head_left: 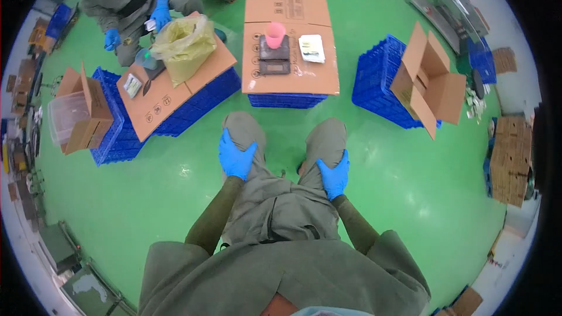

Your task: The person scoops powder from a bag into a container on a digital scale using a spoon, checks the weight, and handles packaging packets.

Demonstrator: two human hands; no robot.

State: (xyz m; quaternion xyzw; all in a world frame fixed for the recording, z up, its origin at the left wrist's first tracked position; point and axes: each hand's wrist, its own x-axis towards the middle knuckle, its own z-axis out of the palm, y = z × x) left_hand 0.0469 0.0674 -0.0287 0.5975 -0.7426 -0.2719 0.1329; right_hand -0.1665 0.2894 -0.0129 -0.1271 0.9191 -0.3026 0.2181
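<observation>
My left hand [237, 157], in a blue glove, rests on my left thigh near the knee with its thumb apart from the fingers. On the outer side of my right thigh lies my right hand [335, 175], also gloved and open. Neither holds anything. In front of my knees, a flattened cardboard box [316, 11] covers a blue crate [287, 100]. On it sit a dark digital scale [274, 52], a pink cup [275, 34] on the scale, and a stack of white packets [312, 48] to the right.
At right, an open carton [430, 76] leans on a blue crate [377, 76]. Another cardboard-topped surface [158, 105] at left bears a yellowish bag [184, 50] and packets [132, 85]. A co-worker [132, 0] in blue gloves sits behind it, holding a small white item. Green floor [398, 199] surrounds me.
</observation>
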